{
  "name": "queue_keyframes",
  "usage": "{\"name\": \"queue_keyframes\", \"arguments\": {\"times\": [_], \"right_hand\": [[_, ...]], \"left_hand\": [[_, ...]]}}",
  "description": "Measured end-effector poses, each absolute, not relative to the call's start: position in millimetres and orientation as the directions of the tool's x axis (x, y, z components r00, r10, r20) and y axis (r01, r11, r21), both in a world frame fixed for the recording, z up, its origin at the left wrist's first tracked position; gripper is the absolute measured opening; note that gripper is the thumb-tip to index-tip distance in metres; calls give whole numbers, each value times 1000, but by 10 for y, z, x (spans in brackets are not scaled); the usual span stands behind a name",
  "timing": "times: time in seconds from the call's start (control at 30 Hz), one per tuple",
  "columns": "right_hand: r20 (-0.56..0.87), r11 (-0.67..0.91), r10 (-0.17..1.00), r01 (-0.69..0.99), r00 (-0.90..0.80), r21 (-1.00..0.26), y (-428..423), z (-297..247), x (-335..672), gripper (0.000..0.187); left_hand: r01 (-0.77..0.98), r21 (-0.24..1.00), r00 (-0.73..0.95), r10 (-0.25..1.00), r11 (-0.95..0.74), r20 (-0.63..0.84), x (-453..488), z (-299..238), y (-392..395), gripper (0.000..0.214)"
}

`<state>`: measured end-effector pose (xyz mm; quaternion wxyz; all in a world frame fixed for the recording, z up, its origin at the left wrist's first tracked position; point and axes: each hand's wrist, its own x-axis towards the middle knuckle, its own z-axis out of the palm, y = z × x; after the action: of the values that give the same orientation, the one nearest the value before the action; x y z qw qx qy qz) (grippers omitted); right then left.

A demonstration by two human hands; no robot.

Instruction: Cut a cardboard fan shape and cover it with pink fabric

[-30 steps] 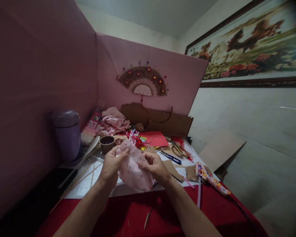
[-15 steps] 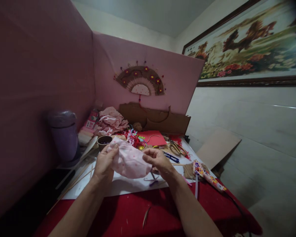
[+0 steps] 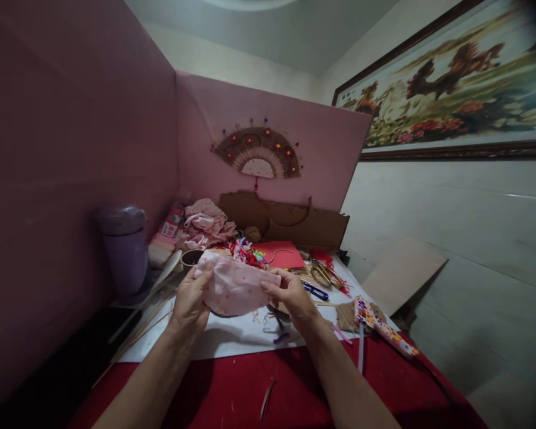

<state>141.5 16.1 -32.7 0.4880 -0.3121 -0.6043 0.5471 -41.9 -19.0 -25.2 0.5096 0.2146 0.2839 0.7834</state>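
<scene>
A piece of pale pink cloth [image 3: 236, 289] with small red-pink spots is held up over the table, its lower edge rounded. My left hand [image 3: 192, 301] pinches its left end, thumb on the near face. At the right end, my right hand [image 3: 292, 296] grips the cloth between thumb and fingers. The cloth is stretched between both hands. Behind it lies a tangle of coloured pipe cleaners [image 3: 248, 253], next to a red sheet of paper [image 3: 281, 255]. A dark cup [image 3: 191, 258] stands just beyond my left hand.
Gold-handled scissors [image 3: 324, 274] and a blue-handled tool [image 3: 315, 291] lie behind my right hand. A flower-patterned glue gun [image 3: 382, 328] rests at the right. Crumpled pink cloth [image 3: 208, 220] and a purple tumbler [image 3: 125, 256] are at the left. A cardboard fan [image 3: 259, 152] hangs on the pink board.
My right hand has shifted its hold to the cloth's upper right corner. The cloth has been pulled straighter along its top edge, and the camera has tilted slightly upward.
</scene>
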Motion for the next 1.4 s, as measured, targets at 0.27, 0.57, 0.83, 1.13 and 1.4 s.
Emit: {"name": "queue_keyframes", "arguments": {"times": [0.27, 0.57, 0.83, 1.13, 1.4], "right_hand": [[164, 153, 912, -60, -375, -986, 200, -375, 1431, 35], [98, 138, 891, 59, -443, -989, 291, -482, 1465, 42], [421, 425, 846, -63, -328, -903, 240, -442, 1347, 38], [337, 311, 918, -147, -209, -939, 196, -414, 1341, 29], [321, 301, 940, -165, -113, -939, 209, -357, 1380, 25]], "left_hand": [[-692, 654, -386, 922, -305, 21, -392, -216, -213, 24], [-675, 686, -403, 915, -271, -35, -395, -226, -213, 27], [-679, 733, -80, 997, -48, -9, -274, -259, -274, 21], [-641, 739, 222, 972, 208, -81, -193, -175, -364, 41], [-502, 862, 118, 993, 75, -17, -240, -272, -306, 42]]}}
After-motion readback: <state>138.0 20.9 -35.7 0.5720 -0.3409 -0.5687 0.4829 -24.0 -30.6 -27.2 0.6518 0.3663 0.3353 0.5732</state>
